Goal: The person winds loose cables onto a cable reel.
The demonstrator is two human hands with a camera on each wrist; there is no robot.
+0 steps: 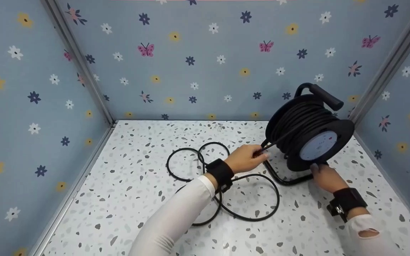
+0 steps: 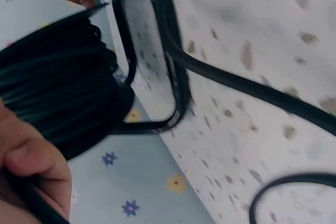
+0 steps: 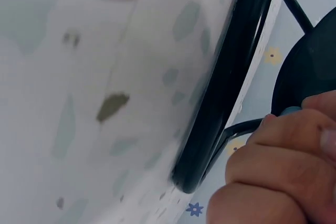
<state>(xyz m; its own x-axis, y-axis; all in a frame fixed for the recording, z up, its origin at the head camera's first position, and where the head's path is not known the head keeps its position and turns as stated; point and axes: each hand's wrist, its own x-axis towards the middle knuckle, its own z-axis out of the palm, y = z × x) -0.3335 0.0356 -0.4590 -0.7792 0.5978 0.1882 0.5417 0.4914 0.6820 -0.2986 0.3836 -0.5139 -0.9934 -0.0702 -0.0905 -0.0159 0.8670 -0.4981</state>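
A black cable reel (image 1: 340,137) stands tilted on its tubular stand at the right, many turns of cable (image 1: 297,115) wound on its drum. My left hand (image 1: 246,159) grips the black cable left of the reel, and a taut length runs from it up to the drum. In the left wrist view the fingers (image 2: 39,156) curl round this cable. At the reel's lower rim, my right hand (image 1: 327,177) pinches a small knob on the disc. The right wrist view shows its curled fingers (image 3: 283,166) with only the knob's bluish end (image 3: 290,110) visible; they hide the rest.
Loose loops of cable (image 1: 278,199) lie on the speckled white surface (image 1: 119,199) under and around my left forearm. The stand's black tube (image 1: 287,183) rests in front of the reel, and a carry handle (image 1: 327,96) rises behind. Flower-patterned panels (image 1: 205,71) enclose three sides.
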